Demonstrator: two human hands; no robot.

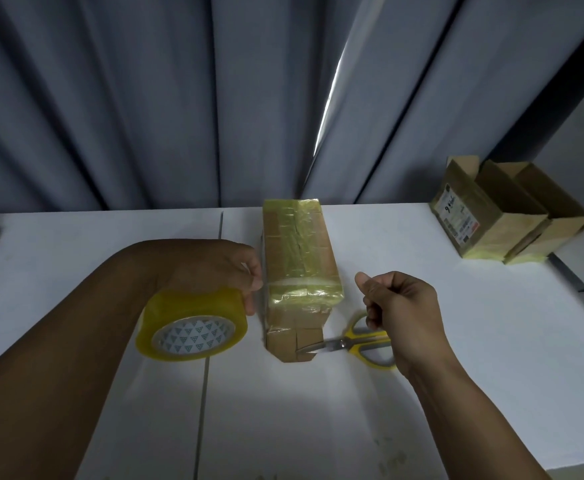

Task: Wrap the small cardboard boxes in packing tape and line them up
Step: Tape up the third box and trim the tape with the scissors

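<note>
The box (301,258), partly wrapped in yellowish tape, stands in the middle of the white surface (463,358). The left hand (214,265) is just beside its left side and holds the roll (193,323), with fingers curled over its edge. The right hand (398,306) hovers at the box's right side, fingers curled, thumb out, and nothing is seen in it. Below it lie scissors (353,342), blades touching the box. Two open boxes (491,220) stand far right.

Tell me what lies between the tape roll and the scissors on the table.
A tape-wrapped bundle of small cardboard boxes lies between the tape roll and the scissors, seen in the head view.
</note>
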